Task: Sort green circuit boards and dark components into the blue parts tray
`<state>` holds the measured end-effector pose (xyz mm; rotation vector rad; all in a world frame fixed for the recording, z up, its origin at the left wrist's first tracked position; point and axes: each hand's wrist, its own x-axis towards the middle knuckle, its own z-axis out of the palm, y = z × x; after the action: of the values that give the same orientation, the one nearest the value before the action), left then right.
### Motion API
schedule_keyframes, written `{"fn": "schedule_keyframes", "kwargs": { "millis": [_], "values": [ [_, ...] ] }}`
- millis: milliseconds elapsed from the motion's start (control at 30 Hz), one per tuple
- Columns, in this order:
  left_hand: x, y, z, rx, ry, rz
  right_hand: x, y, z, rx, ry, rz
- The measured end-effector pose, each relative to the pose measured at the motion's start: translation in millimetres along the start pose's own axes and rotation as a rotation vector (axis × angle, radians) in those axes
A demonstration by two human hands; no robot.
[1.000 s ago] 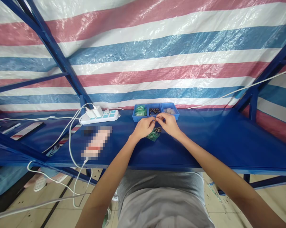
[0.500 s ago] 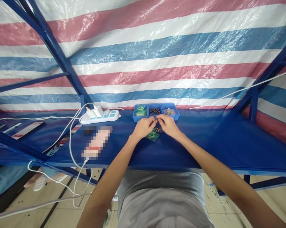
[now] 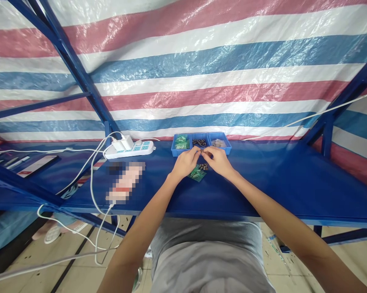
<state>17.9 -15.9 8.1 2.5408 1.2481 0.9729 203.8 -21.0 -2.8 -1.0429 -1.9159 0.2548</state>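
Note:
My left hand (image 3: 186,162) and my right hand (image 3: 216,161) meet fingertip to fingertip over the blue table, both pinched around something too small to make out. Just beyond them sits a blue tray (image 3: 229,150) with three compartments. Green pieces (image 3: 182,141) fill its left one, dark small parts (image 3: 199,143) the middle one, and pale, clear-looking pieces (image 3: 218,143) the right one. Below my hands, a green board-like piece (image 3: 197,174) lies on the table, with a small heap of dark parts (image 3: 203,167) beside it.
A white power strip (image 3: 130,151) with plugs and cables stands left of the tray. A blurred-out phone-like item (image 3: 125,183) lies in front of it. Further left are another phone (image 3: 37,166) and pens (image 3: 18,162). Blue frame bars rise at both sides.
The fingers of my right hand have shifted slightly against those of my left hand, its forefinger more bent. The camera view has moved a little; the table items are unchanged.

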Motion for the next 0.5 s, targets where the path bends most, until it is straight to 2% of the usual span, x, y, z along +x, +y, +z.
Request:
{"fn": "schedule_keyframes", "kwargs": {
  "millis": [267,367,500],
  "values": [
    [1,-6,-6.8,0.054,0.009,-0.044,5,6,-7,-0.101,-0.012,0.007],
    [1,-12,-10.0,0.095,0.027,-0.068,21,14,-7,-0.22,-0.02,0.026],
    [1,-19,-13.6,0.135,0.043,-0.096,46,21,-3,-0.346,0.043,0.068]
  ]
}}
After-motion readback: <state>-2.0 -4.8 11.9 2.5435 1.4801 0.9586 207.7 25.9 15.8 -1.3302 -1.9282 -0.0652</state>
